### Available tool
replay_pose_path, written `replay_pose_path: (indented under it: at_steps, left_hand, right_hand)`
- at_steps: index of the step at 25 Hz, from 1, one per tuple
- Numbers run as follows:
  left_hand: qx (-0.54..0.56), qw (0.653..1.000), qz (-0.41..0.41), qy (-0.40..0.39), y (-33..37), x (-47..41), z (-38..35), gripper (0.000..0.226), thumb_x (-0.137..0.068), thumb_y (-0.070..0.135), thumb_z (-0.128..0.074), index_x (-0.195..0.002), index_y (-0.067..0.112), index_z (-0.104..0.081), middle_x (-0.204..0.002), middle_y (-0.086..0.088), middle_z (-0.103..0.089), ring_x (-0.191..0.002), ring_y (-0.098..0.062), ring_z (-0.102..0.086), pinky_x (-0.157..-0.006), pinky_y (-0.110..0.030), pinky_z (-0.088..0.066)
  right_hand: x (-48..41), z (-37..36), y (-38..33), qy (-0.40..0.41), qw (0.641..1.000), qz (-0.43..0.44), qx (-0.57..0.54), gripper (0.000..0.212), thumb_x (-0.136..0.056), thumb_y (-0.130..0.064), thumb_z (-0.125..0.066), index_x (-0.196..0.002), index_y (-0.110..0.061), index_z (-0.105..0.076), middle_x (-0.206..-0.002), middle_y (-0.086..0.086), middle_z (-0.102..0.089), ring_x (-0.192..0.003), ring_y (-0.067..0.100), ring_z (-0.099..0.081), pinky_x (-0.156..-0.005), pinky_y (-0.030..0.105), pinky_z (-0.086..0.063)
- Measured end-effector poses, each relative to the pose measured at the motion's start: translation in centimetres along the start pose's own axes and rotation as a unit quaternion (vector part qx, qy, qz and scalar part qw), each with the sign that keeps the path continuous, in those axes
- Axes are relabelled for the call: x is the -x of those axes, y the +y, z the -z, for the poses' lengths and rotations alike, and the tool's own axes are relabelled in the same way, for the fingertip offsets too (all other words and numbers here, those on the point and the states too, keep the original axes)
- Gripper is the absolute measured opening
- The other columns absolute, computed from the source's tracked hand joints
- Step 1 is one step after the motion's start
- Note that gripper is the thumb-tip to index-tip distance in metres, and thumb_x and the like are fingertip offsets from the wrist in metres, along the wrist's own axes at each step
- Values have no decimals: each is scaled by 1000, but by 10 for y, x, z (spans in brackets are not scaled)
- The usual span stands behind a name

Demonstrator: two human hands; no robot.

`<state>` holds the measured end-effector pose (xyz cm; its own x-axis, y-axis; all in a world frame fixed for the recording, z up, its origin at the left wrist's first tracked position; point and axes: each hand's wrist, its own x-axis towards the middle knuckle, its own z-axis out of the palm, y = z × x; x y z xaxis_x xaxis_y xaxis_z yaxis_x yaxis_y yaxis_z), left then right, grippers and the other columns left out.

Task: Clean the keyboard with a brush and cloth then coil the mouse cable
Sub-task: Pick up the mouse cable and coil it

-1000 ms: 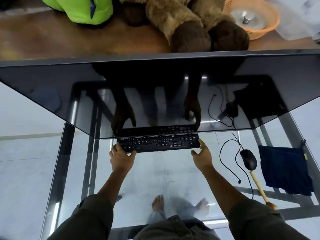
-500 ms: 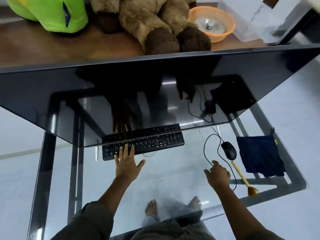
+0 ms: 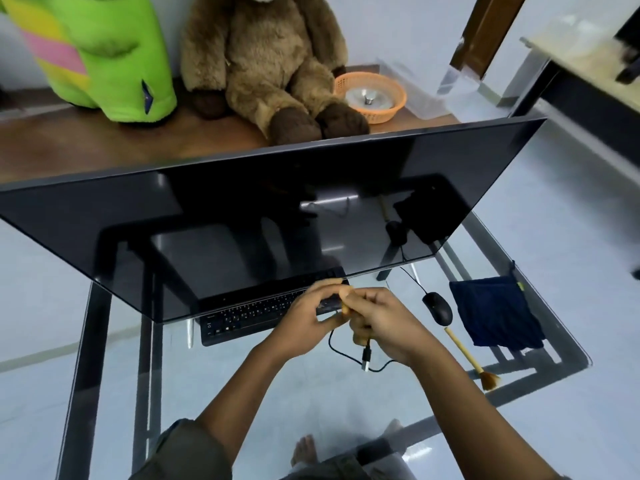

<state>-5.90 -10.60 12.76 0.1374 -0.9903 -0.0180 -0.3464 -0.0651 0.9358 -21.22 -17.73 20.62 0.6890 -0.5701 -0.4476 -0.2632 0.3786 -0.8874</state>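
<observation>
Head view, glass table (image 3: 277, 393), contents as we count them:

- Keyboard (image 3: 242, 317), one: mid-table, back edge tucked under the monitor (image 3: 242, 220), one.
- Mouse (image 3: 437, 308), one: toward the right edge, just beside the cloth.
- Mouse cable (image 3: 341, 353), one, with one plug (image 3: 366, 358): lifted over the table's middle, with a slack loop and the plug hanging below the hands.
- Cloth (image 3: 495, 313), one, dark blue: at the right edge.
- Brush (image 3: 467, 356), one: lying free, bristles toward the near right corner.
- Hands, two: right hand (image 3: 384, 322) clamped on the cable near the plug; left hand (image 3: 301, 315) curled against it, apparently pinching the same cable. A small orange bit shows between them, and we cannot tell what it is.
- Behind: plush toys, two; basket (image 3: 381, 114), one.

We judge the coiling step is in hand. Next we need the slack gathered into even loops, drawing toward the mouse without dragging it.
</observation>
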Motion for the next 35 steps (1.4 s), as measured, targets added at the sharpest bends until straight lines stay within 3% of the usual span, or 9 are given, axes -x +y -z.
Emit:
replay_pose_path:
  at_steps: [2,5,9,14,18,24,28,32,35]
  left_hand:
    - [75,997,19,0,17,-1,7,14,-99,27,-57,-109,26,-67,-114,-2,-68,-111,-15,-65,-98,-30,-50]
    - [61,997,46,3,28,6,17,35,-103,36,-44,-98,7,-63,-91,-20,-69,-88,-32,-69,-84,-51,-56]
    - [-31,999,41,-5,52,25,21,35,-104,33,-44,-70,27,-54,-56,4,-46,-50,-11,-42,-52,-34,-42]
    - [-107,994,-18,-30,105,49,57,37,-98,36,-56,-70,13,-51,-59,3,-40,-54,-8,-35,-54,-24,-31]
    - [-50,997,-60,-12,158,59,98,25,-99,20,-58,-74,20,-63,-62,11,-61,-61,0,-55,-62,-16,-41]
    - [28,991,-50,122,132,40,118,46,-96,51,-52,-70,14,-58,-51,7,-39,-47,-7,-31,-48,-23,-28]
    - [-23,997,28,67,109,46,90,50,-99,54,-43,-67,16,-51,-53,8,-35,-51,-9,-29,-51,-28,-26]
    - [-118,993,23,18,120,62,89,43,-102,42,-44,-70,15,-53,-51,10,-38,-49,-4,-33,-52,-18,-30]
    - [-126,992,1,26,142,65,101,38,-101,36,-50,-70,15,-56,-50,11,-36,-48,-4,-32,-50,-18,-28]
  right_hand:
    - [12,-12,-27,-57,993,16,-101,36,-100,-33,-56,-71,-11,-52,-50,-4,-19,-44,13,-16,-47,25,-30]
    - [26,-28,-56,-132,955,27,-265,43,-98,-42,-54,-64,-18,-43,-47,-6,-17,-41,10,-17,-46,24,-29]
    - [23,-44,-85,-71,915,130,-375,47,-102,-46,-41,-63,-21,-37,-53,-5,-18,-47,11,-18,-45,23,-23]
    - [-18,-32,-75,131,947,292,-35,44,-106,-39,-38,-72,-13,-46,-66,3,-41,-62,16,-37,-63,34,-37]
    - [-17,-49,-56,-4,954,242,176,51,-105,-44,-37,-64,-16,-49,-58,5,-47,-57,20,-42,-60,42,-37]
    - [26,-79,-75,-263,938,69,-215,55,-103,-53,-31,-61,-17,-32,-50,-2,-19,-45,13,-16,-46,26,-17]
    - [14,-73,-95,-170,871,192,-419,43,-106,-42,-32,-72,-19,-43,-59,-4,-28,-53,11,-26,-54,25,-28]
    - [-16,-52,-75,94,933,318,-138,42,-106,-39,-33,-71,-20,-47,-66,-2,-42,-64,16,-39,-68,33,-37]
    - [-25,-50,-48,92,943,273,167,46,-105,-46,-32,-70,-20,-47,-67,-5,-48,-63,8,-44,-68,29,-38]
